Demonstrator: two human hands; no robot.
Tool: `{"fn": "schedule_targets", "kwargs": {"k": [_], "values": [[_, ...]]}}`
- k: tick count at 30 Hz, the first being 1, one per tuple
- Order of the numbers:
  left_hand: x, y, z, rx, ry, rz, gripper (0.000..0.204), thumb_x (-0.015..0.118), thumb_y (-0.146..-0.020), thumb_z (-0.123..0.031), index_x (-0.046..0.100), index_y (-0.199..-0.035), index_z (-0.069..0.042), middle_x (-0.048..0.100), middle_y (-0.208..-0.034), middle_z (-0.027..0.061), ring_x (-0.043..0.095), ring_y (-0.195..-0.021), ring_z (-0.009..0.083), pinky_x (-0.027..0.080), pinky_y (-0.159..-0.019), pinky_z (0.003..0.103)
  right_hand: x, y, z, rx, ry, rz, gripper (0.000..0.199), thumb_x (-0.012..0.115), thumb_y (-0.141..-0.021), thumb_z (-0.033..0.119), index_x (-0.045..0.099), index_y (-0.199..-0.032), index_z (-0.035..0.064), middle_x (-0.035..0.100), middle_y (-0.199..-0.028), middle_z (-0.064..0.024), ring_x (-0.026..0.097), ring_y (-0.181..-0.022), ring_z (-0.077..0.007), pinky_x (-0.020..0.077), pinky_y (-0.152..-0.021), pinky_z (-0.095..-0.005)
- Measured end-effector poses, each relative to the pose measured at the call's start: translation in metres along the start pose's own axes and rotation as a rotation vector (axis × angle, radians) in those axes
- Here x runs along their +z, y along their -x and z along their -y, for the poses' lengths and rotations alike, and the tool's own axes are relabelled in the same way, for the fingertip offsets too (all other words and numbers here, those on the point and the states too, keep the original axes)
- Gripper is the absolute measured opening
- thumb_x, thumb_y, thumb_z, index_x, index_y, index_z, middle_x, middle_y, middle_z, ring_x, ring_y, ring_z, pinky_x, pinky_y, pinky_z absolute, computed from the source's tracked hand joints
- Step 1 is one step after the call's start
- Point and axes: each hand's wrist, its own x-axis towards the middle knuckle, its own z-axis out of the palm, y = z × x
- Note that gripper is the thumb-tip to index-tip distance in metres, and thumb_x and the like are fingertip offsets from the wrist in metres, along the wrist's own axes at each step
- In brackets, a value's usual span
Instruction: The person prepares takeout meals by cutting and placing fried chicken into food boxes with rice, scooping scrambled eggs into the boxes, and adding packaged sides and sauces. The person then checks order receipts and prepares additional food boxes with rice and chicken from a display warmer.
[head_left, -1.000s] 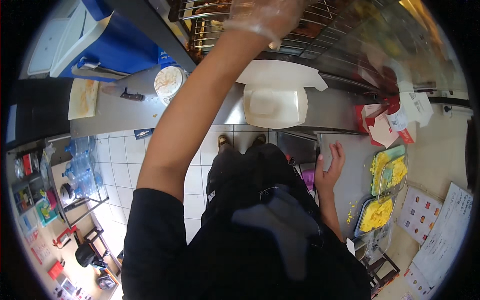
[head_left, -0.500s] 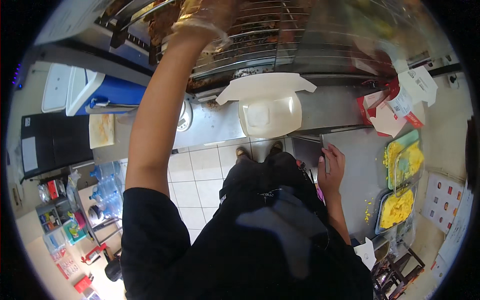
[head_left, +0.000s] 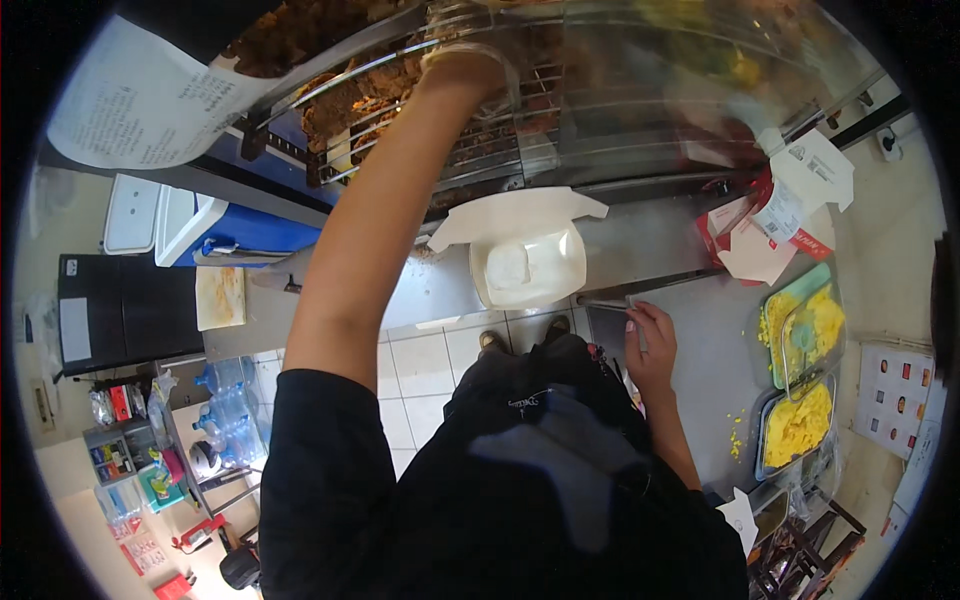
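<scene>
Our gloved left hand now reaches farther over the rack of browned food, its opening and grip hidden from us, so the open white box sits untouched in front, our right hand loosely curled, apparently empty, at the counter.

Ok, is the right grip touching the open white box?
Apart. The head view shows a plain gap between the open white box and the right grip, which lies to its right.
</scene>
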Motion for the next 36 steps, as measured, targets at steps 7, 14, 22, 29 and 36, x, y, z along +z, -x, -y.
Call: {"fn": "schedule_targets", "kwargs": {"k": [7, 14, 22, 29, 36], "values": [[0.018, -0.005, 0.02, 0.146, 0.084, 0.17, 0.047, 0.063, -0.078, -0.024, 0.052, -0.121, -0.008, 0.057, -0.11, 0.0193, 0.057, -0.1, 0.031, 0.048, -0.081, 0.042, -0.005, 0.002, -0.008, -0.001, -0.028, -0.044, 0.011, 0.058, -0.078, 0.004, 0.062, -0.088, 0.0009, 0.061, -0.092, -0.0139, 0.059, -0.086, -0.0287, 0.0469, -0.076, -0.0349], [0.07, -0.009, 0.036, 0.506, 0.385, -0.473, 0.038, 0.054, -0.086, -0.032, 0.055, -0.117, -0.009, 0.063, -0.09, 0.0193, 0.062, -0.083, 0.0299, 0.05, -0.073, 0.038, -0.005, 0.002, -0.012, 0.012, -0.056, -0.041, 0.01, 0.056, -0.08, 0.003, 0.062, -0.087, 0.0001, 0.062, -0.088, -0.0138, 0.061, -0.082, -0.0284, 0.0483, -0.074, -0.0336], [0.129, 0.075, 0.011, 0.289, 0.903, -1.273, 0.044, 0.07, -0.077, -0.017, 0.049, -0.115, -0.006, 0.053, -0.108, 0.0097, 0.053, -0.096, 0.0193, 0.046, -0.082, 0.028, 0.004, -0.013, -0.014, 0.023, -0.11, -0.034, 0.01, 0.058, -0.078, 0.004, 0.061, -0.087, 0.0006, 0.061, -0.085, -0.0143, 0.06, -0.077, -0.0309, 0.0482, -0.07, -0.035], [0.25, 0.134, -0.057, -0.404, 2.139, 0.284, 0.033, 0.06, -0.086, -0.031, 0.052, -0.109, -0.009, 0.058, -0.096, 0.0079, 0.057, -0.085, 0.0153, 0.047, -0.073, 0.027, 0.03, -0.019, -0.024, 0.253, -0.257, 0.188, 0.015, 0.058, -0.083, 0.011, 0.061, -0.093, 0.0003, 0.062, -0.087, -0.0129, 0.061, -0.076, -0.0262, 0.0487, -0.069, -0.0338], [0.317, 0.063, -0.101, -0.263, 1.993, 0.574, 0.038, 0.055, -0.085, -0.037, 0.058, -0.102, -0.003, 0.06, -0.094, 0.0085, 0.059, -0.084, 0.0178, 0.049, -0.065, 0.029, 0.092, -0.039, -0.045, 0.316, -0.237, 0.211, 0.031, 0.059, -0.083, 0.023, 0.056, -0.106, 0.0011, 0.061, -0.096, -0.0157, 0.062, -0.076, -0.0266, 0.0491, -0.071, -0.0344]]}}
